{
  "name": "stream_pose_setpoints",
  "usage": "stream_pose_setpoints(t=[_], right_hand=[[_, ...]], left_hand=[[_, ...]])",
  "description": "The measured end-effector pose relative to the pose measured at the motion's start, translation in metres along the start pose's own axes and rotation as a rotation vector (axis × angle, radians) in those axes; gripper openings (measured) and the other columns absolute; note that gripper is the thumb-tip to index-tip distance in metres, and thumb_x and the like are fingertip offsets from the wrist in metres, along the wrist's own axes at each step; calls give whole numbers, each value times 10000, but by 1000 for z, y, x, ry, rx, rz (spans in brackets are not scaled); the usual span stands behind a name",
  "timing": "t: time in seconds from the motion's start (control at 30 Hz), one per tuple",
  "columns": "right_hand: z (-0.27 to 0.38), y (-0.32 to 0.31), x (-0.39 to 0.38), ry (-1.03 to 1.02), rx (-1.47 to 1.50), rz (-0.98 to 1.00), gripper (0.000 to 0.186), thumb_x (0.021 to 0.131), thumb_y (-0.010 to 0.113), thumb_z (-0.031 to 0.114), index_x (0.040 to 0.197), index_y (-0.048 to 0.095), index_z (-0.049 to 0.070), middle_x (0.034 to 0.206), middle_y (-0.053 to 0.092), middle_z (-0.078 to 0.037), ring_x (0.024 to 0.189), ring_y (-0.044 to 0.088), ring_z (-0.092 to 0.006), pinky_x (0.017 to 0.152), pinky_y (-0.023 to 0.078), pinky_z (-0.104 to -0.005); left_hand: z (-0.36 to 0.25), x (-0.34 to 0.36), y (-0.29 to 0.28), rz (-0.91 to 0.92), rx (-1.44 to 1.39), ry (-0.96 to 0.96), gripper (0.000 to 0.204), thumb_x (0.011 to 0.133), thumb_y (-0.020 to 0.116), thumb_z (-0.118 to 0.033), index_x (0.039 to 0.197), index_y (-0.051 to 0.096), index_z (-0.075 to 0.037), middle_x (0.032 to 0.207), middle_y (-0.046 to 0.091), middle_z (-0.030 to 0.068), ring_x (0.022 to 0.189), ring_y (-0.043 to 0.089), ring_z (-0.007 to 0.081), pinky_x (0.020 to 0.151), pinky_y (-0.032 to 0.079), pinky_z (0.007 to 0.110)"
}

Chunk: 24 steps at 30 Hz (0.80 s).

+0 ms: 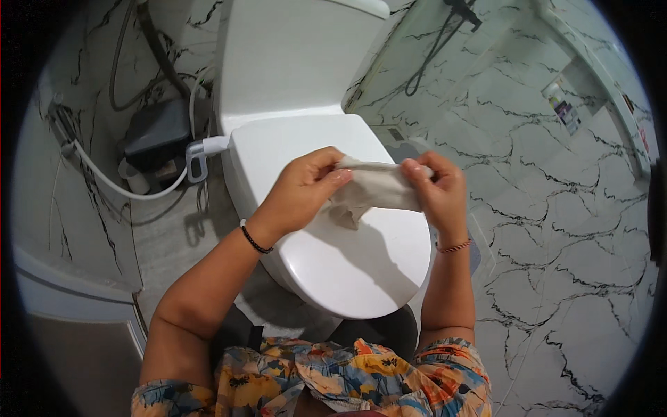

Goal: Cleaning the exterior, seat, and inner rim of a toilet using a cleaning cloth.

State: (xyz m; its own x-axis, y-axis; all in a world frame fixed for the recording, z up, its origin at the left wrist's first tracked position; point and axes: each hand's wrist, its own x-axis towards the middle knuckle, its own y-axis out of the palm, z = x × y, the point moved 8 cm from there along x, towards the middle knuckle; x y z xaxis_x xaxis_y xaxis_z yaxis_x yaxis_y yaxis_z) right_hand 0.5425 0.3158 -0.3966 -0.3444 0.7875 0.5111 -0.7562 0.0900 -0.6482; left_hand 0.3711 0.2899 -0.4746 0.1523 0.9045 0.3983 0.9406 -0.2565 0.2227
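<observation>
A beige-grey cloth [381, 186] is stretched between my two hands, above the closed white toilet lid [347, 267]. My left hand [302, 189] pinches its left end between thumb and fingers. Its right end is gripped by my right hand [438, 189], thumb on top. The upper edge of the cloth looks folded or rolled, and a loose corner hangs down near my left hand. Shadows of the hands and cloth fall across the lid.
Behind the lid rises the white cistern [288, 59]. Left of the toilet are a bidet sprayer [201, 156] with a white hose and a dark grey bin [158, 132]. To the right stands a glass shower panel [500, 90] before marbled tiles. A door [76, 347] is at lower left.
</observation>
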Motion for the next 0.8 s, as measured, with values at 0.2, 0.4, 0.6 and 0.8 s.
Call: stream_pose_setpoints(t=[0.2,0.4,0.6,0.8], right_hand=[[13,-8,-2,-152,679,-12,377,893,542,345,1028,568,-6,933,587,-47,769,508,-111,712,401,-244],[-41,79,-34,353,658,463,364,876,586,287,1102,562,4,983,594,-41,844,522,-101,769,413,-241],[-19,13,-10,251,516,229,185,810,669,200,819,581,37,743,547,29,719,485,-64,674,397,-205],[-2,-3,11,145,532,264,203,841,628,239,838,599,37,736,550,35,717,483,-65,668,388,-202]], left_hand=[[0,-13,30,202,-270,-191,193,951,449,-236,1054,505,-82,894,563,-15,792,550,43,690,453,184],[14,-8,-4,158,-252,-180,161,937,462,-199,1005,524,-67,879,553,-30,815,510,22,715,426,192],[-15,-13,-12,138,-37,-115,135,938,490,-168,970,516,-40,849,555,-31,808,505,21,725,417,177],[0,-14,-15,74,55,-228,188,943,490,-192,989,521,-13,913,622,29,799,557,62,730,462,238]])
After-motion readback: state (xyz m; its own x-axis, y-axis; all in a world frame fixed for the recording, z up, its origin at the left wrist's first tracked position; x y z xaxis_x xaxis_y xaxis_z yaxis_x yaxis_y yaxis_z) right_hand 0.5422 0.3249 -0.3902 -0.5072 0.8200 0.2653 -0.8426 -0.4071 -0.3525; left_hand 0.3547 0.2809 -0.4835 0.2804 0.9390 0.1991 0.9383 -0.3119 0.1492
